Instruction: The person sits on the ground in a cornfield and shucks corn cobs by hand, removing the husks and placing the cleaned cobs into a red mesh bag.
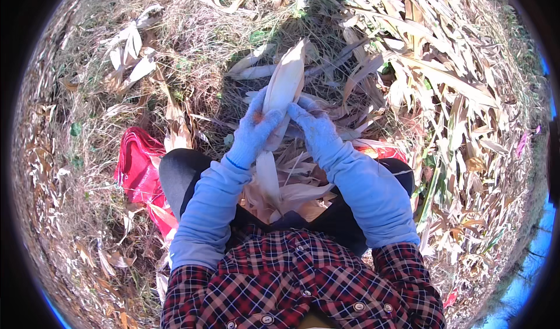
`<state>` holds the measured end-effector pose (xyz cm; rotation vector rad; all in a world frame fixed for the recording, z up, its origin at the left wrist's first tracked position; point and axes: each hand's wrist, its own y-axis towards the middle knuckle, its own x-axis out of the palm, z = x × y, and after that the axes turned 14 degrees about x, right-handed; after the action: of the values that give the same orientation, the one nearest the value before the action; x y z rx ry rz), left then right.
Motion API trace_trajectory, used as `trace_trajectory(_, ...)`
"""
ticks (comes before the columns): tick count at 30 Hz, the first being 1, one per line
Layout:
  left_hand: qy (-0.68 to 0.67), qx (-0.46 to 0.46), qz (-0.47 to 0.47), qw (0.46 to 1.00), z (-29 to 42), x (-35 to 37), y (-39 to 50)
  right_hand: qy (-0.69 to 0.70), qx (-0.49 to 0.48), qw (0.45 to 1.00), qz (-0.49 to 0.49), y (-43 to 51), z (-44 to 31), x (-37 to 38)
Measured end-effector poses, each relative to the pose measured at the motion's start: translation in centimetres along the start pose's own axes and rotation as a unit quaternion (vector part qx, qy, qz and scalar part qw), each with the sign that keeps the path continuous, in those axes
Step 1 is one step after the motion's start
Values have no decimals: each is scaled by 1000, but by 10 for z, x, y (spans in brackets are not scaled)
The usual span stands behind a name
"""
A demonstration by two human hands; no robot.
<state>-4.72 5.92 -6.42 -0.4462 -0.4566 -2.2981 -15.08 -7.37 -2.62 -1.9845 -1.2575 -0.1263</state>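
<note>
An ear of corn (286, 77) in its pale dry husk is held up in front of me, its tip pointing away. My left hand (258, 121), in a light knit glove, wraps around the lower part of the ear, thumb on top. My right hand (313, 121), gloved too, touches the ear's right side with thumb and fingertips pinched at the husk. Whether it grips a husk leaf there is hard to see. Below the hands, loose pale husks (302, 193) lie heaped between my legs.
Red woven plastic sacking (138, 171) lies beside my left knee, and more red material (380, 149) shows by the right knee. Dry corn stalks and leaves (437, 75) are piled to the right. Dry grass (192, 53) covers the ground ahead, with husks (131, 53) at the left.
</note>
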Motion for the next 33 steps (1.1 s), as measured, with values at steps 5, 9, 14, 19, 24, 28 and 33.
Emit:
trace_trajectory(5,81,15,-11,997,-3,-2,-4,-7,-14,1000,15,10,4,-8)
trace_trajectory(9,-144,-113,-11,983,10,-16,1,9,-44,998,54,10,5,-8)
trace_trajectory(14,193,-7,-71,979,5,-4,-5,142,8,982,-122,14,18,-4)
trace_trajectory(19,260,127,-2,957,2,6,-5,106,-28,992,-66,16,25,-1)
trace_trajectory(24,122,32,100,987,5,7,-4,146,-48,986,-63,19,26,4)
trace_trajectory(28,64,20,173,983,-7,-3,-1,199,-48,977,-61,19,26,4)
trace_trajectory(33,17,23,216,976,-8,-4,0,209,-30,977,12,11,18,9)
